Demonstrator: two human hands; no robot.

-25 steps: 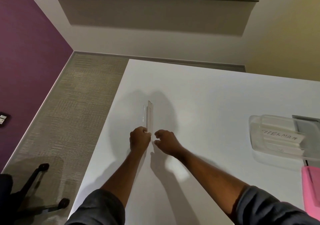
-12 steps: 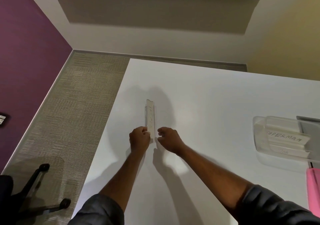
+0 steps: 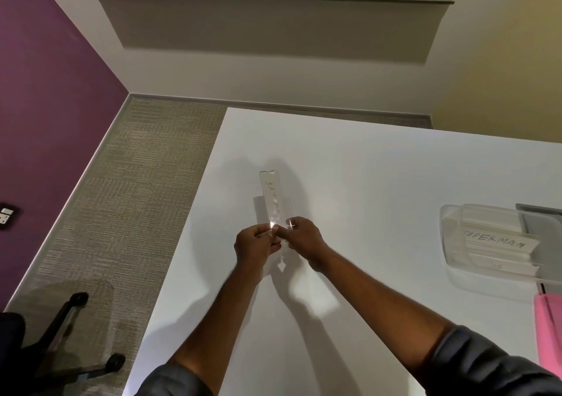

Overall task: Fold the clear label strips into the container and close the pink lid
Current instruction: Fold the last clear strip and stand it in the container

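Observation:
A clear label strip (image 3: pixel 271 196) with handwritten letters stands up from the white table (image 3: pixel 380 176), its near end pinched between both hands. My left hand (image 3: pixel 254 245) grips that end from the left and my right hand (image 3: pixel 304 237) from the right. Far right, a clear container (image 3: pixel 456 274) holds a folded strip (image 3: pixel 498 243) that reads SUPERMAN. The pink lid (image 3: pixel 549 331) lies at the right edge below the container, partly cut off by the frame.
The table's left edge drops to a carpeted floor (image 3: pixel 127 188). An office chair base (image 3: pixel 70 341) stands at the lower left. A grey panel (image 3: pixel 541 219) is set in the table behind the container.
Both hands have lifted the strip's near end off the table and turned it, so its lettered face now shows. The hands sit closer together on it.

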